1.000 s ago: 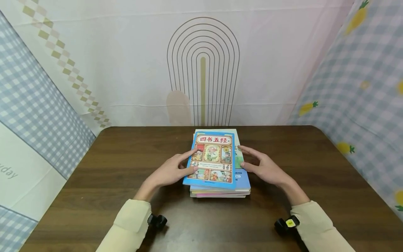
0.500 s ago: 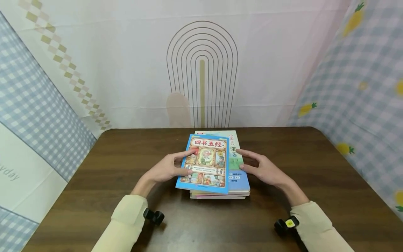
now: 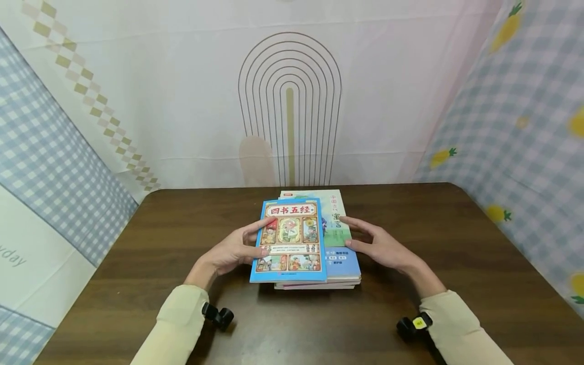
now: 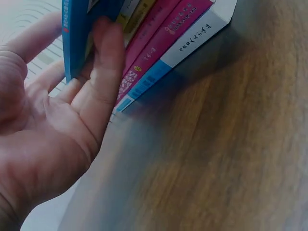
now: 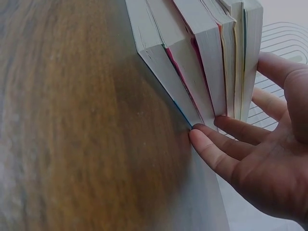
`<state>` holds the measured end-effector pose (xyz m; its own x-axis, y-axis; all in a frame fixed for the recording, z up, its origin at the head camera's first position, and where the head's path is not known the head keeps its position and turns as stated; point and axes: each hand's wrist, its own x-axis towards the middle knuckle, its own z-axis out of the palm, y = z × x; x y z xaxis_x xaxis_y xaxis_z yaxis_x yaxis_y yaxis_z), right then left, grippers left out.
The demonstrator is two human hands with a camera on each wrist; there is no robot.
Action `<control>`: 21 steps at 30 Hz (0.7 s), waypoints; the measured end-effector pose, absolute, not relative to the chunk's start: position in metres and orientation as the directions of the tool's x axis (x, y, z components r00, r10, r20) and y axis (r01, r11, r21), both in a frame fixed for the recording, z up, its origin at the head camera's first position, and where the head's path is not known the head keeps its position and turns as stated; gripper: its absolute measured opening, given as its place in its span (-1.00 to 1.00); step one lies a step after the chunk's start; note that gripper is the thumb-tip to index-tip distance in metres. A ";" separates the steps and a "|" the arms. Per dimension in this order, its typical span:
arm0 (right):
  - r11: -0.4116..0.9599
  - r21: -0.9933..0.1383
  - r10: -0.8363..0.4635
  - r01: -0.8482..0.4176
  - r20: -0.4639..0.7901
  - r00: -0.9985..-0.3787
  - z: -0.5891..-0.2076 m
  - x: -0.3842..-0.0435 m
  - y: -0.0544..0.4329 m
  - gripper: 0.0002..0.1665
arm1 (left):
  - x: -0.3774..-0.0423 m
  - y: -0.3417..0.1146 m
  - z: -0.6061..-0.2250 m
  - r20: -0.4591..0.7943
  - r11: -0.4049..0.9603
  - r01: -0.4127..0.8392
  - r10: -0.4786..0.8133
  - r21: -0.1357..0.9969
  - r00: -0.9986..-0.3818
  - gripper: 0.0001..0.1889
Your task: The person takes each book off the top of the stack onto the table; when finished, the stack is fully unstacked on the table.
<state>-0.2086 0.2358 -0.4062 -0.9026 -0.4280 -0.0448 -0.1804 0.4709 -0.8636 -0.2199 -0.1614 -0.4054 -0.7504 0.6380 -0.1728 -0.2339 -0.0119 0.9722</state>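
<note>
Gripping a blue illustrated book point(image 3: 289, 233) by its left edge with the left-hand grip point(image 3: 225, 252), pressing on the cover from above and reaching beneath with other fingers point(image 4: 108, 60). Titled 四书五经 in red on a cream panel, above framed cartoon scenes. Placed at the top of a stack of books point(image 3: 319, 286), askew, overhanging its left side clearly and its near side slightly. Hard to tell whether lying flat there or raised a little along the left edge.

Touching the right side of the stack with the right-hand grip point(image 3: 390, 249), grasping nothing, with relaxed, fairly straight fingers spread along the page edges point(image 5: 209, 53).

Resting directly over a pale book point(image 3: 336, 235) with a green landscape, a vertical Chinese title and a blue band toward the near end, uncovered along its right and far edges. Piled lower down with spines facing left, running from a yellow spine point(image 4: 136, 24) through magenta spines point(image 4: 161, 36) to a white-and-blue spine point(image 4: 178, 53) next to the bench point(image 3: 137, 253).

Set at the middle of the dark wood-grain bench, close to its far edge. Dressed in cream sleeves point(image 3: 178, 314), with black devices point(image 3: 219, 318) worn at both wrists. Backed at the far side by a white cloth point(image 3: 388, 101) printed with nested arches.
</note>
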 end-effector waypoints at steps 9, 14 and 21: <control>0.473 -0.863 -0.420 -0.180 -0.041 -0.907 -0.406 -0.210 0.236 -0.22 | -0.220 -0.165 -0.404 -0.170 0.002 -0.213 0.606 0.977 -0.777 -0.07; 0.477 -0.861 -0.419 -0.177 -0.045 -0.907 -0.407 -0.210 0.237 -0.23 | -0.218 -0.166 -0.401 -0.169 0.016 -0.198 0.593 0.980 -0.787 -0.06; 0.480 -0.860 -0.415 -0.175 -0.047 -0.909 -0.408 -0.210 0.237 -0.23 | -0.214 -0.171 -0.398 -0.156 0.013 -0.183 0.584 0.983 -0.797 -0.06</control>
